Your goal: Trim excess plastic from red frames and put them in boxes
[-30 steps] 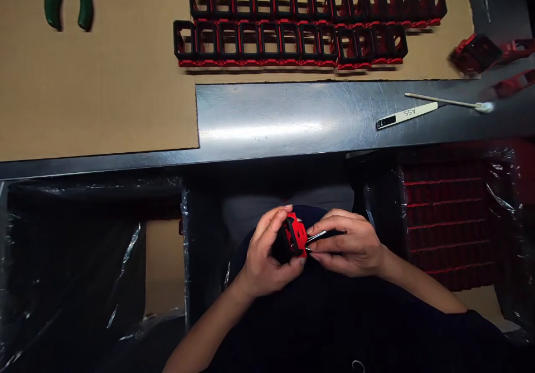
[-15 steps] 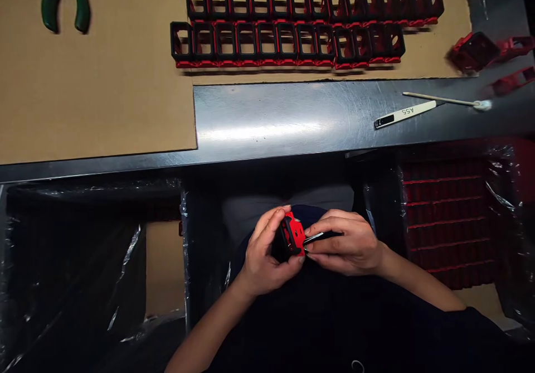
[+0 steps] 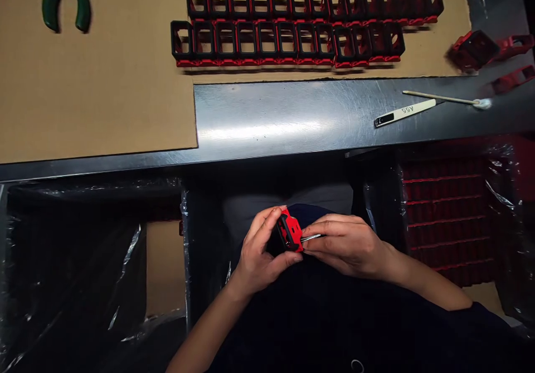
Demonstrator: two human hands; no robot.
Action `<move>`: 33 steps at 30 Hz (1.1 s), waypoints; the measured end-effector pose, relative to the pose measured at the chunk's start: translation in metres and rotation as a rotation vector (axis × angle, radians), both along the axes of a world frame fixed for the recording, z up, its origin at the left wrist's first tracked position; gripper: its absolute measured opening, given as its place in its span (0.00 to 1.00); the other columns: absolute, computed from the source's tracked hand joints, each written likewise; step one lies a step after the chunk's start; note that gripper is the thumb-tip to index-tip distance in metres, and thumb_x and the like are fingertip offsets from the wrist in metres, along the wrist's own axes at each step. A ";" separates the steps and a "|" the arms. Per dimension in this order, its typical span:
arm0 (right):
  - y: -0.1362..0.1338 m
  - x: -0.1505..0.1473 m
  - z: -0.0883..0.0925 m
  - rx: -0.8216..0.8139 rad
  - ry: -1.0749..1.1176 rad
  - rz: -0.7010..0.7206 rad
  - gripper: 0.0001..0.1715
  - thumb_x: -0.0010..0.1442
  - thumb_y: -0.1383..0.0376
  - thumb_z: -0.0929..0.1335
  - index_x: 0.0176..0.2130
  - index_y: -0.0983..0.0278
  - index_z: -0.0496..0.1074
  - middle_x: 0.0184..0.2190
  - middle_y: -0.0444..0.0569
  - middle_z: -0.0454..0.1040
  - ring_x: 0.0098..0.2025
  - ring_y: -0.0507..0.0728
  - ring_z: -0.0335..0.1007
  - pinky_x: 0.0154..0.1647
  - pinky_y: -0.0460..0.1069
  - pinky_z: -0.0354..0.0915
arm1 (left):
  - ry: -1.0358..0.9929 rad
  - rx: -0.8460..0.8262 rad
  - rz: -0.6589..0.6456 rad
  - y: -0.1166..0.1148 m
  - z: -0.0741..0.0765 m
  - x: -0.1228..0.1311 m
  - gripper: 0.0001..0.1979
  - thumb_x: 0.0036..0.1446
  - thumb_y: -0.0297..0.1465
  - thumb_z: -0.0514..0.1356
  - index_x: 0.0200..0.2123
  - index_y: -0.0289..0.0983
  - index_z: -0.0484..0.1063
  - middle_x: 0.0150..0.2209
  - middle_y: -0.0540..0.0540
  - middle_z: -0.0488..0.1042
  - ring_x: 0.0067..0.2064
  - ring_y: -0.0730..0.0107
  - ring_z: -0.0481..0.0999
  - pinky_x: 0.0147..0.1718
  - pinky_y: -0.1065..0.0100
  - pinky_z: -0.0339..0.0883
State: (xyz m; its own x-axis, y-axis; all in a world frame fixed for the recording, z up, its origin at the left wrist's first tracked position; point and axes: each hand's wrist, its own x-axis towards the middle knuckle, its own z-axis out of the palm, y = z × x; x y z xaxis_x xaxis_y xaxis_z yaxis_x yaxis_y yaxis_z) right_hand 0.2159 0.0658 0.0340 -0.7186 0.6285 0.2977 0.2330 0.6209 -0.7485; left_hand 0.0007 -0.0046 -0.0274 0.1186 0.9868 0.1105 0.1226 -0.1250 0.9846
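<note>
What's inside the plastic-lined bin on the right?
Rows of dark red parts and, nearer the person, a piece of cardboard. Whatever lies beneath those rows is covered and can't be seen.

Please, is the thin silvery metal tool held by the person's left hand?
No, the right hand pinches the thin silvery metal tool, while the left hand holds the small red-and-black plastic frame.

The part (image 3: pixel 296 231) I hold is bright red with a black rim, and the slim tool (image 3: pixel 311 238) at my fingertips (image 3: pixel 307 230) gleams silver. The frames (image 3: pixel 277 43) repeat black over red against tan cardboard (image 3: pixel 100 83). I see dark green plier handles (image 3: pixel 53 5), a cream tool (image 3: pixel 412 111) with a black patch and dark lettering, and pale scratches across the grey metal tabletop (image 3: pixel 284 119). My top (image 3: pixel 355 317) is nearly black.
</note>
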 end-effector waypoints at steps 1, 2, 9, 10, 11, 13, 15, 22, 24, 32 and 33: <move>0.000 0.000 0.001 0.010 -0.002 0.012 0.06 0.65 0.70 0.69 0.43 0.64 0.77 0.40 0.51 0.82 0.40 0.55 0.80 0.41 0.49 0.79 | -0.022 -0.014 0.010 -0.001 -0.001 0.000 0.43 0.53 0.42 0.70 0.69 0.48 0.56 0.59 0.35 0.67 0.58 0.47 0.73 0.55 0.44 0.72; 0.000 -0.001 0.001 0.018 -0.004 0.022 0.06 0.65 0.71 0.69 0.43 0.65 0.76 0.40 0.51 0.82 0.41 0.56 0.80 0.41 0.49 0.79 | -0.047 -0.029 0.017 -0.002 -0.001 0.000 0.43 0.52 0.42 0.71 0.68 0.48 0.57 0.59 0.36 0.67 0.58 0.48 0.73 0.55 0.45 0.73; -0.003 -0.012 0.001 0.132 -0.023 0.010 0.08 0.65 0.73 0.67 0.42 0.64 0.75 0.37 0.49 0.83 0.37 0.55 0.80 0.38 0.49 0.78 | -0.149 -0.043 0.142 -0.003 -0.004 0.005 0.44 0.53 0.40 0.71 0.69 0.49 0.54 0.55 0.39 0.68 0.49 0.59 0.79 0.47 0.56 0.78; 0.000 -0.013 0.001 0.138 -0.008 -0.006 0.07 0.64 0.73 0.67 0.42 0.64 0.75 0.37 0.50 0.83 0.36 0.55 0.80 0.37 0.49 0.77 | -0.127 -0.008 0.158 -0.003 -0.005 0.005 0.43 0.53 0.40 0.71 0.68 0.48 0.55 0.54 0.40 0.68 0.49 0.58 0.78 0.47 0.56 0.78; 0.004 -0.014 0.002 0.147 0.014 -0.034 0.07 0.64 0.72 0.68 0.42 0.64 0.75 0.37 0.51 0.83 0.36 0.55 0.80 0.36 0.49 0.77 | -0.115 0.026 0.166 -0.002 -0.005 0.005 0.42 0.52 0.42 0.71 0.67 0.47 0.58 0.53 0.40 0.69 0.49 0.58 0.78 0.47 0.55 0.78; 0.018 -0.014 0.004 0.178 0.051 -0.136 0.06 0.63 0.71 0.70 0.41 0.62 0.75 0.38 0.52 0.83 0.36 0.56 0.81 0.35 0.50 0.76 | -0.157 0.053 0.183 -0.002 -0.004 0.005 0.38 0.52 0.45 0.70 0.63 0.45 0.63 0.53 0.40 0.70 0.50 0.57 0.78 0.48 0.55 0.77; 0.040 -0.014 0.006 0.238 0.061 -0.289 0.04 0.62 0.69 0.72 0.39 0.60 0.75 0.38 0.50 0.83 0.37 0.58 0.81 0.37 0.53 0.75 | -0.265 0.019 0.212 -0.003 -0.001 0.005 0.36 0.52 0.47 0.70 0.61 0.47 0.64 0.55 0.41 0.70 0.51 0.58 0.78 0.51 0.55 0.76; 0.131 -0.023 -0.004 0.310 -0.151 -0.551 0.07 0.61 0.59 0.72 0.37 0.61 0.75 0.39 0.49 0.82 0.44 0.63 0.74 0.45 0.59 0.71 | -0.395 -0.014 0.262 -0.005 0.010 0.005 0.32 0.54 0.41 0.71 0.58 0.50 0.62 0.61 0.44 0.66 0.61 0.53 0.74 0.57 0.54 0.73; 0.146 -0.026 -0.010 0.299 -0.214 -0.536 0.07 0.61 0.59 0.71 0.36 0.60 0.76 0.39 0.49 0.81 0.45 0.64 0.73 0.48 0.61 0.70 | -0.392 -0.015 0.278 -0.007 0.011 0.006 0.31 0.53 0.42 0.71 0.57 0.50 0.62 0.59 0.44 0.66 0.61 0.52 0.73 0.57 0.54 0.73; 0.119 -0.029 -0.003 0.326 -0.108 -0.575 0.07 0.63 0.61 0.70 0.41 0.60 0.77 0.49 0.55 0.77 0.55 0.69 0.71 0.55 0.67 0.67 | -0.390 0.030 0.292 -0.006 0.009 0.008 0.31 0.53 0.40 0.71 0.57 0.49 0.63 0.58 0.45 0.67 0.62 0.55 0.72 0.59 0.53 0.71; 0.106 -0.030 0.001 0.283 -0.054 -0.554 0.06 0.63 0.62 0.70 0.40 0.60 0.77 0.47 0.54 0.78 0.52 0.67 0.73 0.54 0.65 0.68 | -0.395 0.047 0.287 -0.005 0.008 0.009 0.31 0.53 0.38 0.71 0.58 0.49 0.63 0.59 0.45 0.67 0.63 0.55 0.72 0.60 0.53 0.71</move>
State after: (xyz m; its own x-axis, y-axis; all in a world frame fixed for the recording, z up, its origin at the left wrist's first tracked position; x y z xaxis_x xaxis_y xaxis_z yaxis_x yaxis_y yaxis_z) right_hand 0.1863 0.1716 0.0345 -0.3273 0.8142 0.4796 0.6097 0.5697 -0.5511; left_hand 0.0092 -0.0098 -0.0193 -0.2177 0.9663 0.1375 -0.2234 -0.1864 0.9567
